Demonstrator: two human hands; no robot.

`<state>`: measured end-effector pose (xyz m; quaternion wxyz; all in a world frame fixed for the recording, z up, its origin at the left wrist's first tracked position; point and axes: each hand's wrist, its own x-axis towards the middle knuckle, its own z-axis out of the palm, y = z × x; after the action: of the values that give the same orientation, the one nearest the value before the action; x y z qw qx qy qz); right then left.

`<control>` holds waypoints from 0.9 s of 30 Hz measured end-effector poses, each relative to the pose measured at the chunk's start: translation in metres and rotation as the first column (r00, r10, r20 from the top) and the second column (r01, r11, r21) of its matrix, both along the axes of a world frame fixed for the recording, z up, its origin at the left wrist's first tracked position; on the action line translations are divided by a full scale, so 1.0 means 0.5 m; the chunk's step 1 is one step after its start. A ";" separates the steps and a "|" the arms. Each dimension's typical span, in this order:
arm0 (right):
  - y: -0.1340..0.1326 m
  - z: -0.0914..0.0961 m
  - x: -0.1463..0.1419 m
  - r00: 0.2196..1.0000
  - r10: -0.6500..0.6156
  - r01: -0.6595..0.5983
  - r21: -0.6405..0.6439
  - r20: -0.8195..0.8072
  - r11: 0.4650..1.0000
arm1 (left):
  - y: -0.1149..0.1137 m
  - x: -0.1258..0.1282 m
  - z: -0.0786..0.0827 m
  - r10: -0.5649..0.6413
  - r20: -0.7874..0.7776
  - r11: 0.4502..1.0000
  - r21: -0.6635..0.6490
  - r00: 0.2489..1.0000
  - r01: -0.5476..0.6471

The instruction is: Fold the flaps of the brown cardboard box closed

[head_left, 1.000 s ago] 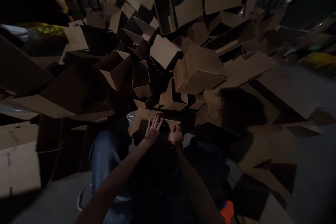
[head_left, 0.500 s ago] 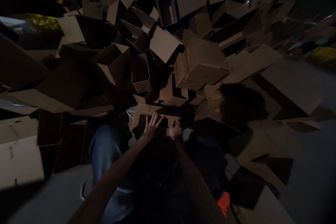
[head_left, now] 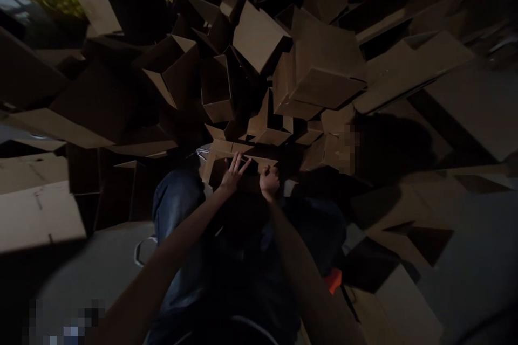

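In the head view, a small open cardboard box (head_left: 226, 159) is held over the knees, just in front of a large heap of cardboard boxes (head_left: 307, 75). The left hand (head_left: 231, 175) is laid flat on the box with fingers spread, grasping nothing, while the right hand (head_left: 269, 182) is clenched around the box's near edge beside it. Blue jeans (head_left: 174, 210) are seen below the arms, flattened cardboard sheets (head_left: 38, 215) lie to the left on the grey floor (head_left: 101, 259), and an orange object (head_left: 332, 279) is seen at the lower right.
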<state>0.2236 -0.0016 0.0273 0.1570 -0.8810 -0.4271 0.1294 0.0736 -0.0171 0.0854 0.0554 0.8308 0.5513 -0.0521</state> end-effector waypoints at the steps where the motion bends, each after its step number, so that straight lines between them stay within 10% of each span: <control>1: -0.001 0.001 0.000 1.000 -0.003 0.003 0.001 0.002 1.000 | -0.002 0.001 0.003 0.007 0.004 1.000 -0.002 1.000 -0.007; 27: -0.019 -0.039 0.006 1.000 0.014 -0.014 0.063 0.000 0.998 | -0.025 0.060 -0.025 0.265 0.061 0.964 -0.001 0.962 -0.265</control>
<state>0.2267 -0.0112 0.0076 0.1837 -0.8726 -0.4372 0.1174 0.1036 -0.0294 0.0727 0.0754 0.7509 0.6559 -0.0172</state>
